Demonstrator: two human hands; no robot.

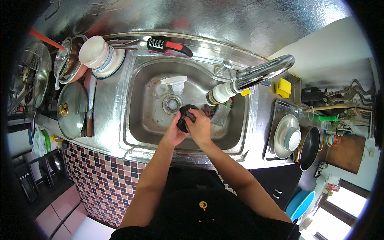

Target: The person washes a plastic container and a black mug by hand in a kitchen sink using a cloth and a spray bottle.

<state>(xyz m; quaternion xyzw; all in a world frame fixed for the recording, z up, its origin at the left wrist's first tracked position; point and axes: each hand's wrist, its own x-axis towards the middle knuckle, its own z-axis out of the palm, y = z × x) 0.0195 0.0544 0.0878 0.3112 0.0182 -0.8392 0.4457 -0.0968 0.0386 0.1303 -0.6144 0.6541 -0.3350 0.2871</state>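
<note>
Over the steel sink basin (153, 126), my left hand (175, 132) grips the lower left side of a small round black object (185, 115); its exact kind is unclear. My right hand (198, 123) holds it from the right, with fingers pressed into or against its face. Left of the hands is the metal drain (172, 104), and above that lies a white plastic piece with a handle (176, 83). A grey scouring pad (221, 114) rests beside dark cloth-like material at the right. The chrome faucet (264, 72) with its white nozzle (220, 93) reaches over the basin.
A knife sharpener (169, 47) lies on the back ledge. Stacked bowls (94, 52), a glass lid (72, 111) and knives (91, 105) occupy the left counter. At right are yellow sponges (283, 88), a tray with dishes (286, 136) and a frying pan (310, 149).
</note>
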